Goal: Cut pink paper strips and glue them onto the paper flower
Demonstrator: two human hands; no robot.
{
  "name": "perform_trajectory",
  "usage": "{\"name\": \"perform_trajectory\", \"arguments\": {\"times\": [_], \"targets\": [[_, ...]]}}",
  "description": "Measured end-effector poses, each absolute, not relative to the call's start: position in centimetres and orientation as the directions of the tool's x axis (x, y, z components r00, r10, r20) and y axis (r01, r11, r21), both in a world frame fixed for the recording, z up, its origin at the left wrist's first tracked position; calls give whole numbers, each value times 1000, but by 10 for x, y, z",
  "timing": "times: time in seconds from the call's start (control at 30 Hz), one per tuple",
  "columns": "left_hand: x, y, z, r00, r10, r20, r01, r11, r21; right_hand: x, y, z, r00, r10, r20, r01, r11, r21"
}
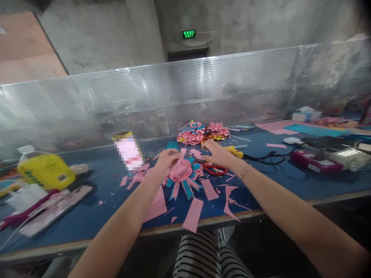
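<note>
A pink and blue paper rosette (180, 172) lies on the blue tabletop, with pointed ribbon tails fanned out toward me. My left hand (168, 160) is at its upper left, fingers closed on a pink paper strip (182, 155) that stands up by the rosette's centre. To the right, my right hand (213, 151) hovers with bent fingers and thumb apart; nothing clear shows between them. Just below it are scissors (216, 170) with red handles, their dark blades toward the rosette. Behind my right wrist lies a yellow-handled tool (233, 151) with a black cord, partly hidden.
Pink paper pieces (193, 214) are scattered around the rosette. Two finished-looking paper flower clusters (191, 132) sit behind it. A lit phone (129, 152) leans at left, near a yellow liquid bottle (46, 170) and another phone (56, 210). A purple device (315, 161) is at right.
</note>
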State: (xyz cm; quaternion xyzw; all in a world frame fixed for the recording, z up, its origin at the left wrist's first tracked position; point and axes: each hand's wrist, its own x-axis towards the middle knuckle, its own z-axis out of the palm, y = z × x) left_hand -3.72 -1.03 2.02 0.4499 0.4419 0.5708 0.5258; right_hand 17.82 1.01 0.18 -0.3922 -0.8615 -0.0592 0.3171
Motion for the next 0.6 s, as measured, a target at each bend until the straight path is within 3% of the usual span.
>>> {"name": "perform_trajectory", "arguments": {"times": [0.13,0.6], "targets": [[-33,-12,16,-58,991,120,-260,-131,957,142,-11,1,-648,388,655,456,887,-74],[-16,-20,16,-64,987,148,-321,-161,933,125,-11,-10,-506,376,776,381,905,-190]]}}
